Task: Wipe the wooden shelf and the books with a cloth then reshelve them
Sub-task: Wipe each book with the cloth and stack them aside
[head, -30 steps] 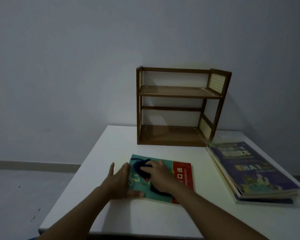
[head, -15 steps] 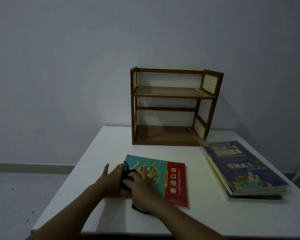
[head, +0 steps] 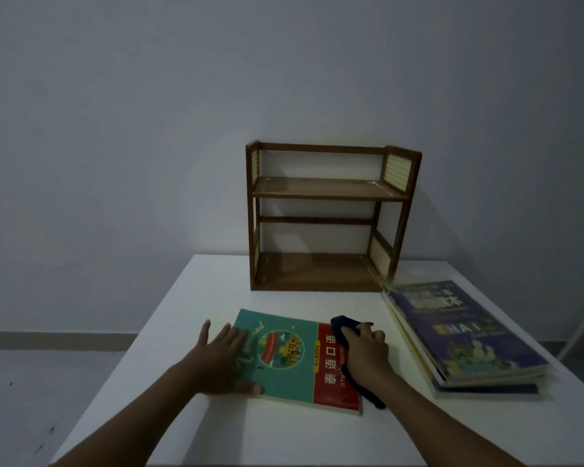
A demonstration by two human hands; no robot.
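Observation:
A teal and red book [head: 284,358] lies flat on the white table [head: 196,291] in front of me. My left hand [head: 221,355] presses flat on the book's left edge, fingers spread. My right hand [head: 366,355] grips a dark blue cloth [head: 343,326] on the book's red right part; the cloth sticks out beyond my fingers and under my wrist. The wooden shelf [head: 324,217] stands bare at the table's back. A stack of books [head: 462,335] with a blue cover on top lies at the right.
The grey wall rises right behind the shelf. The table's left edge drops to a grey floor [head: 48,382]. The book stack reaches from the shelf's right foot toward the table's right edge.
My right hand has swept the cloth from the book's left side across to its red right side. The left hand stayed on the left edge. The view shifted slightly.

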